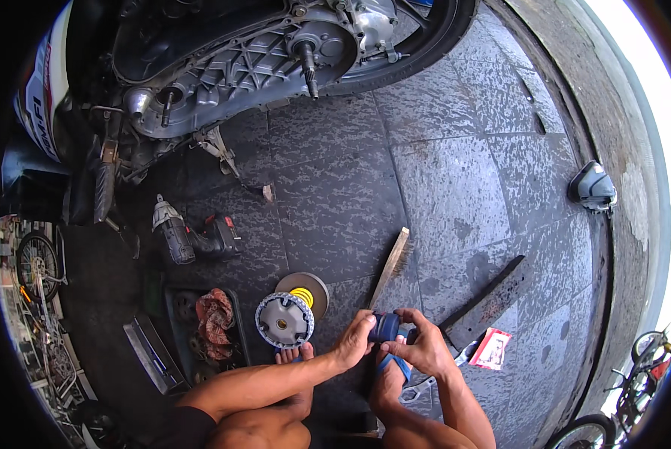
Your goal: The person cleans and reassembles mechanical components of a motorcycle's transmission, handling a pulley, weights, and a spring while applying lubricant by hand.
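My left hand [355, 341] and my right hand [427, 346] are both closed around a dark blue cylindrical object [386, 327], held low over my feet. Fingers cover its ends, and I cannot make out exactly what it is. Left of my hands, a round grey scooter pulley [284, 322] with a toothed rim rests by my left foot. A yellow spring [302, 295] and a brownish disc [319, 293] show behind it. Just beyond my hands lies a wooden-handled wire brush [390, 268].
An opened scooter engine case [238, 75] and wheel fill the top. A cordless impact wrench [193, 233] lies left, above a black tray [234, 329] with a red rag [215, 323]. On the right are a dark bar [493, 299], a red-and-white packet [490, 349] and a dark cover [593, 187].
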Tool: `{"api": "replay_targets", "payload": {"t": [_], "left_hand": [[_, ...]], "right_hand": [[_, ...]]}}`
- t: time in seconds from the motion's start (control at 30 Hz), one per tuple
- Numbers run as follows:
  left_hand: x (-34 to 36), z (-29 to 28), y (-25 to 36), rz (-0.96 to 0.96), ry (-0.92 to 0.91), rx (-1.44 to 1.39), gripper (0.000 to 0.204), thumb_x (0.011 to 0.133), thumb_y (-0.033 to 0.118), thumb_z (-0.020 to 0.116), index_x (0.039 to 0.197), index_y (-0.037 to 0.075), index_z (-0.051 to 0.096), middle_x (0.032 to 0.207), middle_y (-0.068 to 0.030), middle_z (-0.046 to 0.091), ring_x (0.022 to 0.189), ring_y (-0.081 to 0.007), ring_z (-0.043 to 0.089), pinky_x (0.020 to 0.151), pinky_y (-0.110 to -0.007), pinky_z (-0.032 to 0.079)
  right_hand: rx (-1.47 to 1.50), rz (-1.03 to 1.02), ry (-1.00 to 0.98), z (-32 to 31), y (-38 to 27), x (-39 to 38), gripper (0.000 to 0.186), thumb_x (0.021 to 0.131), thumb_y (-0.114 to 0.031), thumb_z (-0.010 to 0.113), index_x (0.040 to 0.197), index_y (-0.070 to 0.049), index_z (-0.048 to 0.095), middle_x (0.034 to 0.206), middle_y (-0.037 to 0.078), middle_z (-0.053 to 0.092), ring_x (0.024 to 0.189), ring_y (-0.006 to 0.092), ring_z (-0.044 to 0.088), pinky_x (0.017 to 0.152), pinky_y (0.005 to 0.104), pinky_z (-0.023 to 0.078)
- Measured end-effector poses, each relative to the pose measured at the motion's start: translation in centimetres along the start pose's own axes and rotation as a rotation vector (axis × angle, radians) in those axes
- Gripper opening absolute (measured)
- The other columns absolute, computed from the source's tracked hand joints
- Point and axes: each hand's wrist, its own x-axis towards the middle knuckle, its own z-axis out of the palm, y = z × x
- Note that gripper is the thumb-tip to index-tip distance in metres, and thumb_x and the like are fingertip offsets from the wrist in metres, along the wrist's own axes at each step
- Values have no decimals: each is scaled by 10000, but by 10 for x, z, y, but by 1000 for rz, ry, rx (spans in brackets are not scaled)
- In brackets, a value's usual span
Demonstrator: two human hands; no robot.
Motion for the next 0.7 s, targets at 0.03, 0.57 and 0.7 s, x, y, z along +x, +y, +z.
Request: {"api": "replay_targets", "payload": {"t": [0.03,0.57,0.7], "left_hand": [[3,-5,-2,-111,-56,-142,478,1009,530,374,1081,90,548,867,-49,571,672,-127,504,607,-264,422],[6,-34,-31,-189,107,-516,587,982,598,299,927,87,582,736,-24,535,606,-130,476,569,-298,388],[7,-36,-15,-100,45,-510,584,990,560,292,1013,66,605,793,-45,573,661,-143,507,603,-309,415]], "right_hand": [[4,82,-39,-1,-8,0,687,755,-210,871,1312,26,545,1167,171,663,1051,230,647,901,364,520],[-802,-227,48,9,-28,118,614,748,-315,805,1196,-22,505,1160,216,650,915,361,717,769,450,586],[-1006,-70,229,-26,-14,102,391,807,-180,715,1106,-17,523,1067,212,653,854,361,725,730,455,599]]}}
